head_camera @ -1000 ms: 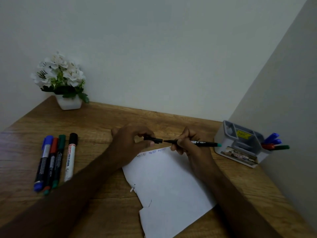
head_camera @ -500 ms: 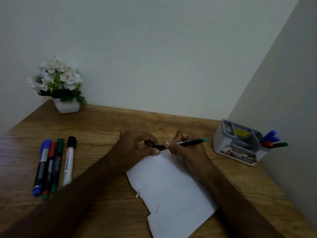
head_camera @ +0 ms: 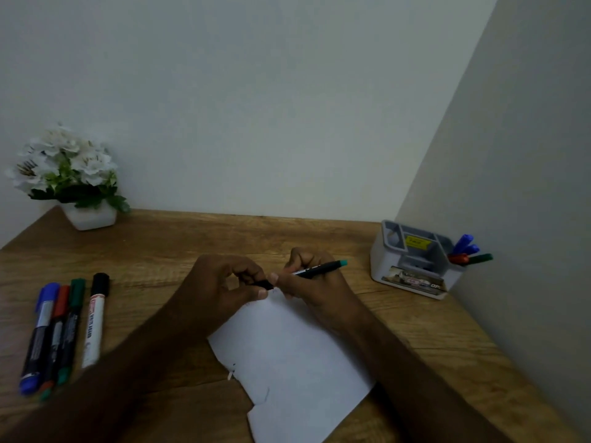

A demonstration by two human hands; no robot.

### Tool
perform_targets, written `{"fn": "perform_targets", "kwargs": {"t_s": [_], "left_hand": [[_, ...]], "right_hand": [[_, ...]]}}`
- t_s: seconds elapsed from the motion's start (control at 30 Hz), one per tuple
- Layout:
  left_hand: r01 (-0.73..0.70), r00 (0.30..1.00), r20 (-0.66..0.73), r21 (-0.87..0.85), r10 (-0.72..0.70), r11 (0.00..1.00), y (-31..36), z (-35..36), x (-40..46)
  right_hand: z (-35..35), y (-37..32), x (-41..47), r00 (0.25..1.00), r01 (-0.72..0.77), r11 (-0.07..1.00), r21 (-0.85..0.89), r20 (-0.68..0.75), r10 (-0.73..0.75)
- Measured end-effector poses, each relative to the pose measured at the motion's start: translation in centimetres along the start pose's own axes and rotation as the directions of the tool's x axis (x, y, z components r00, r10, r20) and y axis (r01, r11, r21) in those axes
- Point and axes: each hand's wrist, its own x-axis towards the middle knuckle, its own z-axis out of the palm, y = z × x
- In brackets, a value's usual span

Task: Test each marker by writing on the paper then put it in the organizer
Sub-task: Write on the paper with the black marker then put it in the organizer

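Note:
My right hand (head_camera: 315,286) grips a thin black marker (head_camera: 319,269) with a teal end, its tip pointing left over the top edge of the white paper (head_camera: 294,366). The fingers of my left hand (head_camera: 224,282) pinch the marker's black cap (head_camera: 264,284) right at the tip end. A grey organizer (head_camera: 412,260) stands at the right against the wall, with blue, red and green markers (head_camera: 467,252) sticking out of its right side. Several more markers (head_camera: 64,327) lie side by side on the table's left part.
A white pot of white flowers (head_camera: 68,177) stands at the back left corner of the wooden table (head_camera: 179,244). Walls close the table at the back and the right. The paper's lower left edge is torn.
The cap in my left hand and the marker in my right hand have come together; a second ago they were held apart. Both hands sit closer over the paper's top edge.

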Motion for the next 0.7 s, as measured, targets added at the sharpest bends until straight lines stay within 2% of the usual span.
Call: {"fn": "perform_targets", "kwargs": {"t_s": [0.1,0.2,0.3,0.4,0.43,0.53,0.63,0.7], "left_hand": [[0.006,0.995,-0.098,-0.011,-0.007,1.0,0.9,0.1,0.3],[0.073,0.976,-0.203,-0.057,-0.083,0.996,2.1,0.6,0.8],[0.145,0.97,-0.189,-0.062,-0.154,0.988,2.6,1.1,1.1],[0.179,0.97,-0.174,0.017,-0.173,0.984,3.1,1.5,2.1],[0.178,0.974,-0.157,0.065,-0.166,0.982,3.3,1.6,2.6],[0.139,0.99,-0.045,0.187,-0.133,0.973,3.7,2.0,4.7],[0.103,0.993,0.038,0.25,-0.116,0.963,4.1,2.8,6.8],[0.084,0.992,0.069,0.261,-0.106,0.962,4.5,3.8,8.0]], "right_hand": [[0.3,0.0,0.0,1.0,-0.013,0.999,0.051,-0.007,0.013],[0.2,-0.3,-0.1,1.0,0.018,0.995,0.101,-0.001,-0.018],[-0.4,-0.6,-0.1,0.998,0.042,0.995,0.093,-0.04,-0.039],[-1.5,-1.0,0.1,0.988,0.067,0.981,0.182,-0.146,-0.04],[-2.1,-1.0,0.2,0.977,0.079,0.987,0.142,-0.207,-0.048],[-4.1,-0.7,0.3,0.934,0.06,0.985,-0.165,-0.34,-0.114],[-6.1,-1.5,-1.0,0.909,0.031,0.89,-0.455,-0.358,-0.215],[-7.9,-2.8,-2.4,0.893,0.02,0.833,-0.553,-0.365,-0.264]]}}
